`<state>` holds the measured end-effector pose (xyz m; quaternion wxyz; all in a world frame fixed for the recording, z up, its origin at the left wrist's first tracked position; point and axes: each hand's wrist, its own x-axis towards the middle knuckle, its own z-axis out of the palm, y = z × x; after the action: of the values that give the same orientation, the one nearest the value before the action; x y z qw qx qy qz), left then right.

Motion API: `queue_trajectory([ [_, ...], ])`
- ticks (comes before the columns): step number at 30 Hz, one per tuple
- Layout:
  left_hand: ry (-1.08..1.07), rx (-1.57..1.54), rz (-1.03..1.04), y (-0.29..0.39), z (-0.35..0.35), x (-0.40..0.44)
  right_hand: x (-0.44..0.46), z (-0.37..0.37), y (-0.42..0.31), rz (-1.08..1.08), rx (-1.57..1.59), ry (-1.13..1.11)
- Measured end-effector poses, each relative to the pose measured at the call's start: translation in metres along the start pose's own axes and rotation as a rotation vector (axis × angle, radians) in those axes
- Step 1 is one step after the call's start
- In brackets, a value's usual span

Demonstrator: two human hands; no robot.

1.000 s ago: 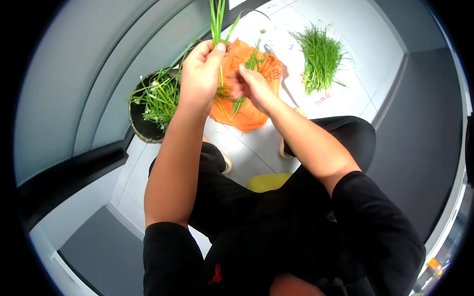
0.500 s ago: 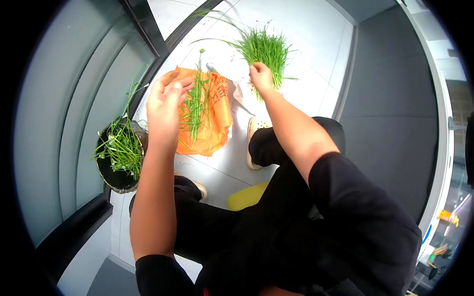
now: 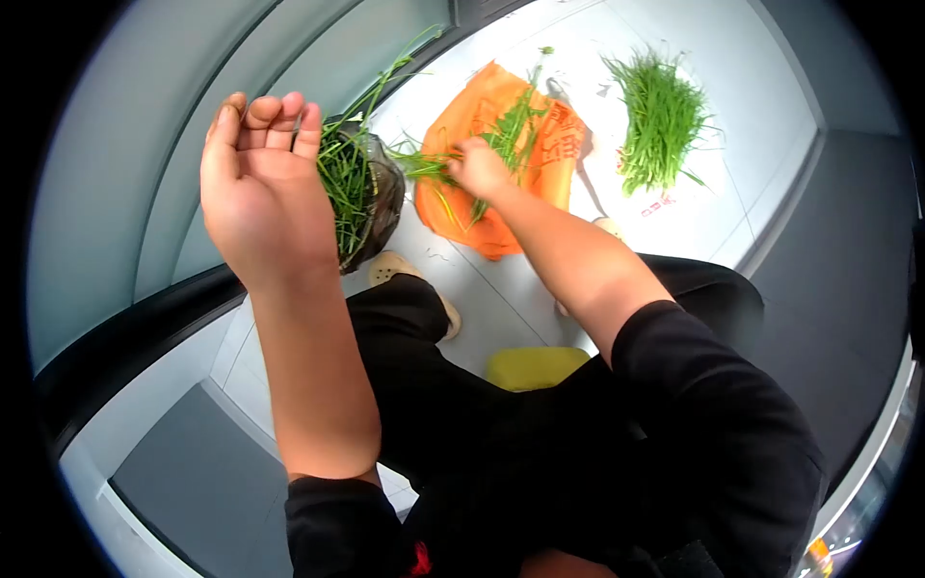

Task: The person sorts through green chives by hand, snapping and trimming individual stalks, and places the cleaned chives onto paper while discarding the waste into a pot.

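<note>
My left hand is raised palm up at the left, its fingers a little bent and apart, with nothing visible in it. Behind it stands a dark plastic-lined bin heaped with loose green stalks. My right hand is closed around a few green chive stalks that stick out to the left, over the orange plastic bag. More loose chives lie on that bag, one topped by a flower bud. A thick, neat bundle of chives rests on the floor to the right.
Pale floor tiles stretch under everything. A grey panelled wall rises on the left, and a dark grey panel runs along the right. My cream clog and a yellow-green seat or stool are below.
My right hand has moved from the chive bundle leftwards to the orange bag and now grips stalks. The left hand has gone from over the bag to near the bin. The view has swung left.
</note>
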<state>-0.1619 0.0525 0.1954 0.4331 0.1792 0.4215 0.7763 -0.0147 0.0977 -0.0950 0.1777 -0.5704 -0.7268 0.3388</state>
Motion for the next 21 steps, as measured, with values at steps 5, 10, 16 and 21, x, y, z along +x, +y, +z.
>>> queue_trajectory([
  [5, -0.104, -0.042, -0.050, 0.007, -0.009, -0.003, 0.021, 0.070, -0.029, -0.326, -0.352, 0.046],
  [10, -0.162, -0.138, -0.147, 0.002, -0.003, -0.011, 0.029, 0.057, -0.021, 0.112, -0.589, -0.412],
  [16, -0.220, -0.151, -0.174, 0.002, -0.005, -0.013, 0.022, 0.044, 0.011, 0.260, -0.477, -0.544],
  [21, -0.195, -0.129, -0.137, 0.007, -0.011, -0.010, 0.031, -0.020, 0.033, -0.083, -0.630, -0.427],
])
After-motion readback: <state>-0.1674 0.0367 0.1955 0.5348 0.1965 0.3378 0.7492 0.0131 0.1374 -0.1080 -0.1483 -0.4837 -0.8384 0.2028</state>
